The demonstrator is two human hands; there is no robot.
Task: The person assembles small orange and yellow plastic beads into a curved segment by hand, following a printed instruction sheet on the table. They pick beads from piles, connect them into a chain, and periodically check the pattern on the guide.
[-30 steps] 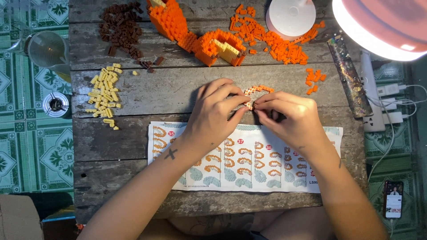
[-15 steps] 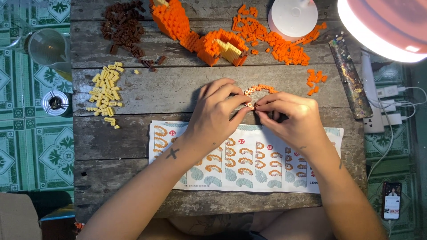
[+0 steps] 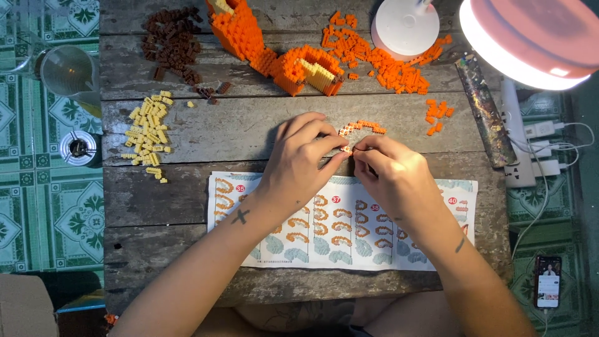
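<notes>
Weathered grey planks make up the table (image 3: 187, 125), and at its middle both hands meet over a small curved strip of orange and white bricks (image 3: 360, 128). That strip lies on the wood just above the instruction sheet (image 3: 465, 193), its near end caught between the fingertips. The left hand (image 3: 298, 163) pinches that end with thumb and forefinger; the right hand (image 3: 393, 171) is closed on the same spot from the other side, thumb and forefinger pressed together on a tiny piece (too small to tell whether it is a loose brick or part of the strip).

Compared with a second ago almost nothing has shifted: the hands sit in the same place, fingers clamped at the same joint, the arc no longer and no shorter. My guess is that a brick is being pressed home, slow fiddly work.

Further out, a half-built orange model (image 3: 299, 65) stands near the far edge, with loose orange bricks (image 3: 387, 62) scattered to its right, brown bricks (image 3: 171, 43) at the back left and a pale yellow pile (image 3: 146, 134) on the left. A white lamp base (image 3: 405, 28) stands at the back, its pink shade (image 3: 536, 37) glowing over the right corner.
</notes>
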